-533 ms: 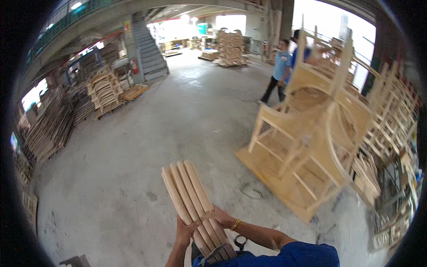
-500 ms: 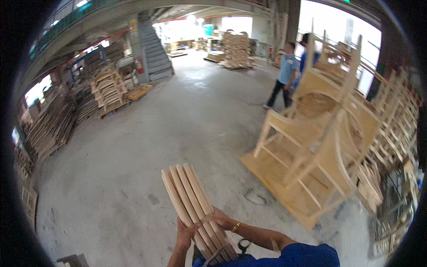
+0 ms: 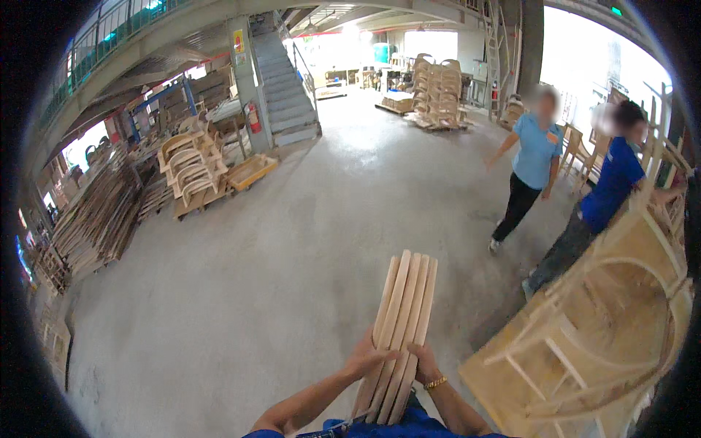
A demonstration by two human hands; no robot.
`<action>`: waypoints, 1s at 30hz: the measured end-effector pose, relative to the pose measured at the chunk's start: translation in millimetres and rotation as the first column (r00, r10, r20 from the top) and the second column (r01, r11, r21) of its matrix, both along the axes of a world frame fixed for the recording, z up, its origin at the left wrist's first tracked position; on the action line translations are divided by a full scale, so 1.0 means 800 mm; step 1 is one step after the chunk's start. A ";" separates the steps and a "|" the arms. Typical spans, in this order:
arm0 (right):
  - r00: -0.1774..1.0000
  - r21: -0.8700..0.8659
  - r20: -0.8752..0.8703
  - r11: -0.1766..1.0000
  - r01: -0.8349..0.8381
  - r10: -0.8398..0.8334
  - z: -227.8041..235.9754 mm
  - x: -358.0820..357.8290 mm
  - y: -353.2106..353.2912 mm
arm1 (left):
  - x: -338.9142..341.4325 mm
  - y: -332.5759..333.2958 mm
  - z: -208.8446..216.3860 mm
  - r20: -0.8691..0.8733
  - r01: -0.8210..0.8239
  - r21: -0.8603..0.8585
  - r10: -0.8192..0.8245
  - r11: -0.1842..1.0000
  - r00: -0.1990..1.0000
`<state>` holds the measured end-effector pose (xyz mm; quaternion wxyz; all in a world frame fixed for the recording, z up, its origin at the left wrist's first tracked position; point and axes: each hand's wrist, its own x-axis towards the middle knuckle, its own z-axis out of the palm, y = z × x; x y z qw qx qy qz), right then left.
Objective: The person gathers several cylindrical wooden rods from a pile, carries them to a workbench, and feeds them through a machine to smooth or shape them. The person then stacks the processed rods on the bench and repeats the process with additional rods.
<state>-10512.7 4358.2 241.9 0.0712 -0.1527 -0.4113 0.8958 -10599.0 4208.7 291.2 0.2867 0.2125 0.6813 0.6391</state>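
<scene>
- Slats (image 3: 405, 310) of pale, pinkish-beige wood are forming one long, narrow bundle, lying lengthwise side by side with thin dark seams showing between them.
- Their far ends are showing rounded tips, slightly uneven in height, and their faces are looking plain and smooth.
- The bundle is hanging over the grey concrete floor (image 3: 255, 292), in front of the person's body, its far end leaning a little to the right and its near end reaching the blue shirt (image 3: 427, 427).
- The left grip (image 3: 370, 356) is clasping the slats from the left side, its thumb lying across the upper face.
- The right grip (image 3: 423, 363) is grasping the same slats from the right, its thumb resting near the other; a gold-coloured bracelet (image 3: 436, 383) is circling that wrist.
- To the right, a pale wooden chair frame (image 3: 642, 244) is resting on a wooden board (image 3: 482, 369).
- Beyond, a person in light blue (image 3: 537, 150) is standing near a person in dark blue (image 3: 617, 182).
</scene>
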 end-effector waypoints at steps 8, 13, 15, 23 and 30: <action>0.904 0.333 -0.055 0.861 -0.385 0.425 0.040 -0.425 0.105 | -0.333 0.067 0.012 0.198 -0.358 0.121 0.331 0.926 0.923; 0.636 0.516 0.177 0.479 -0.710 0.751 0.049 -0.695 0.113 | -0.519 0.100 -0.006 0.345 -0.751 0.301 0.667 0.588 0.660; 0.564 0.511 0.055 0.462 -0.725 0.824 0.045 -0.793 0.139 | -0.614 0.126 -0.021 0.315 -0.755 0.328 0.688 0.567 0.653; 0.829 -0.006 0.145 0.839 -0.545 0.540 0.013 -1.106 0.343 | -1.032 0.305 0.017 0.176 -0.337 0.041 0.325 0.941 0.929; 0.999 0.070 -0.010 0.997 -0.035 0.036 -0.009 -1.389 0.504 | -1.377 0.497 -0.038 0.026 -0.088 -0.050 0.089 0.995 0.996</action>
